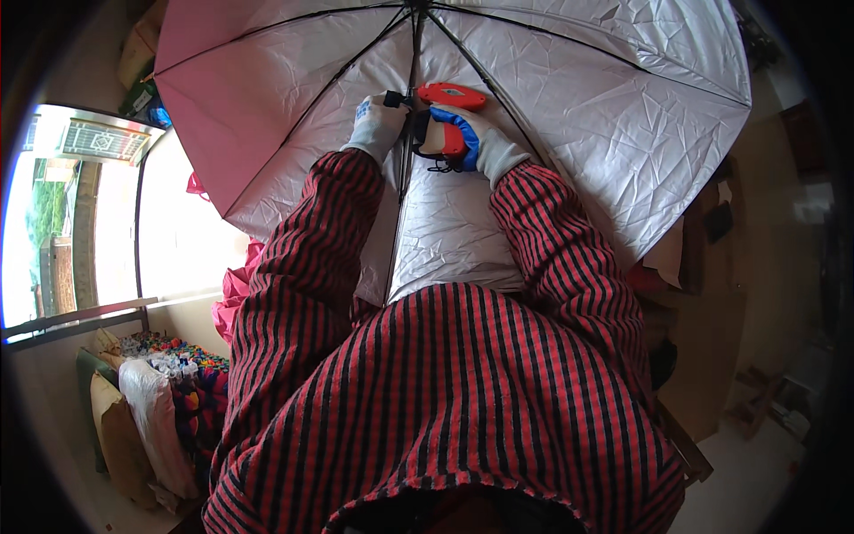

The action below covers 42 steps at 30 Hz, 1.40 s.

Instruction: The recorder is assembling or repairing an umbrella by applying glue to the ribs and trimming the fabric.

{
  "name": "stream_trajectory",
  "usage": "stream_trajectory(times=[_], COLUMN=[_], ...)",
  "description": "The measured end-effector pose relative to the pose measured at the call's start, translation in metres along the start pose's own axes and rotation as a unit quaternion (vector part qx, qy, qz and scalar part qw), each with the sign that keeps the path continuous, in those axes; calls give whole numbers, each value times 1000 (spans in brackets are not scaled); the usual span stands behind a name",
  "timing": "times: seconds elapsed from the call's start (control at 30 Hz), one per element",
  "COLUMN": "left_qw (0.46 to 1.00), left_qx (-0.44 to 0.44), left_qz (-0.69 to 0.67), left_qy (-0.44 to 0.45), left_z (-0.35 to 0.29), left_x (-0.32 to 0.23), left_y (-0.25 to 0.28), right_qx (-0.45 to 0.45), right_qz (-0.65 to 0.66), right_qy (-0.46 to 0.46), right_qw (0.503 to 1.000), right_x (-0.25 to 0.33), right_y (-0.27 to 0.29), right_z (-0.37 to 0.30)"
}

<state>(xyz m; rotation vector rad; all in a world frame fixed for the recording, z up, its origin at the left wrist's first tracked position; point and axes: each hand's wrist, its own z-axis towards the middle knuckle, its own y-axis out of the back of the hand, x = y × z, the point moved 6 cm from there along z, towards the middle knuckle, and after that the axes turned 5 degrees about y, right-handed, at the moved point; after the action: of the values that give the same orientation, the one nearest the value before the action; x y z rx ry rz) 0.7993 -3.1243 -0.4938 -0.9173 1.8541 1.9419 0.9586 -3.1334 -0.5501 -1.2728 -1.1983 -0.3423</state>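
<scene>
Silver-lined umbrella (587,133) is spread open below its hub (417,5); thin, crinkly fabric, so probably light, slippery and easy to snag, ribs bendy. I'd grab near the hub. Left hand (375,126) looks closed on a small black block (392,100), right hand (485,142) is wrapped round a red-and-cream device (453,139), both below the hub.

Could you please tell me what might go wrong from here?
The dark cord hanging below the red-and-black device in the right hand might catch on an umbrella rib. The red oval object appears to lie loose on the silver lining, so a tug there could shift it. The device might also scuff that visibly creased lining.
</scene>
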Motion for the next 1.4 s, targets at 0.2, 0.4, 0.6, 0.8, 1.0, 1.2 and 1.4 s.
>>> stream_trajectory(times=[0.2,0.4,0.6,0.8,1.0,1.2,1.4], left_qw=[1000,999,998,999,999,996,1000], left_qx=[-6,-14,20,24,17,-43,1], left_qz=[-11,-32,-66,-1,39,71,15], left_qy=[-8,-27,13,-20,-31,-34,-3], left_z=[4,8,16,2,1,-2,-5], left_x=[-1,13,32,-2,2,-1,39], left_y=[-4,-9,-12,-4,-8,2,10], right_qx=[84,-83,-45,-40,-22,-177,-166], right_qz=[-397,-34,61,174,-40,44,73], right_qy=[268,-31,-141,-174,-49,-114,-148], right_qw=[874,995,987,968,998,977,972], right_x=[-4,-6,17,-6,3,12,-61], right_y=[24,3,-40,-21,-9,-49,-40], right_z=[13,0,-19,6,7,-56,-82])
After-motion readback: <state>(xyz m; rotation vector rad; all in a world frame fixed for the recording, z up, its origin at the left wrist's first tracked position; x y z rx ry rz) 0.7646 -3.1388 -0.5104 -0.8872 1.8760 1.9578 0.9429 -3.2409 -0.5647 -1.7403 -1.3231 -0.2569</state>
